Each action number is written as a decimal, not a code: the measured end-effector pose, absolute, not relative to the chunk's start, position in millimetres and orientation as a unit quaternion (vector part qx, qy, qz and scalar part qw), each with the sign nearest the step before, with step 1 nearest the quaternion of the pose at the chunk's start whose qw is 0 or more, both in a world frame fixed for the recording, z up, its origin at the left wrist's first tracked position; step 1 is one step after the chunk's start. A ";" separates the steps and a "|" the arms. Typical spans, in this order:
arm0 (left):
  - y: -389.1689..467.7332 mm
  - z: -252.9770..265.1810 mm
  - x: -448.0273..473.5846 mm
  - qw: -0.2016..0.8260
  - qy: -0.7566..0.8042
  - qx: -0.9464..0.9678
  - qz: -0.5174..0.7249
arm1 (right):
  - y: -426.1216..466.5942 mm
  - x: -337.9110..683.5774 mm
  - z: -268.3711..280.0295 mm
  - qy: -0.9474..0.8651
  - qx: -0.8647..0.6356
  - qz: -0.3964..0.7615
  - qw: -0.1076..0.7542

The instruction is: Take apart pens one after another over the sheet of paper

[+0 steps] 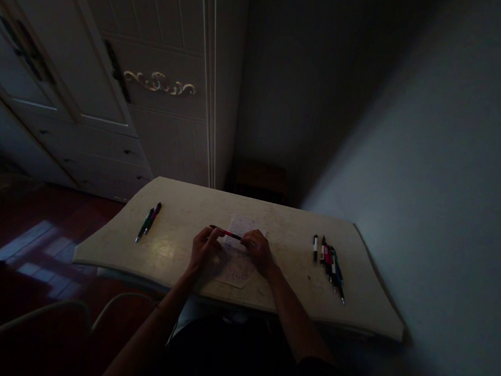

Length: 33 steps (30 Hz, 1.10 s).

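Note:
Between my two hands a red and black pen (230,234) is held level above a sheet of paper covered in scribbles (234,276). My left hand (205,245) pinches one end of the pen between thumb and fingers. At the other end, my right hand (257,249) has its fingers closed on the pen, covering that tip. The paper lies on the white table (172,269) under both hands.
Two pens, one green (144,225) and one purple (153,218), lie at the table's left. Several pens (332,270) are bunched on the right. A white wardrobe (166,138) stands behind at left, a wall (445,189) at right, metal chair frames (83,314) at lower left.

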<state>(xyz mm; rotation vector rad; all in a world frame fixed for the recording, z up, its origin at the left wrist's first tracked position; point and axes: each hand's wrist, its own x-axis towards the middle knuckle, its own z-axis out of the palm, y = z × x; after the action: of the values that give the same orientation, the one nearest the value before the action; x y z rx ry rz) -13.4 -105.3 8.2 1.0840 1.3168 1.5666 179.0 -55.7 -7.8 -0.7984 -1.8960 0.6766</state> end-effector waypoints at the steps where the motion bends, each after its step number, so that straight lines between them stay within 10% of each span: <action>1: -105.1 7.0 -13.6 0.399 0.518 0.426 0.625 | -57.0 179.2 -5.3 -0.775 -0.328 0.283 0.460; 33: -98.6 -2.5 -18.5 0.390 0.531 0.388 0.645 | -50.8 177.8 -9.5 -0.722 -0.343 0.321 0.508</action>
<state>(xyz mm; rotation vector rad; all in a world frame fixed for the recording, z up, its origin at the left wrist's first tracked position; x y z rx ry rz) -18.5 -98.6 -2.5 0.9847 1.3483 1.6386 177.8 -50.8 -9.5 -0.8257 -1.7407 0.7737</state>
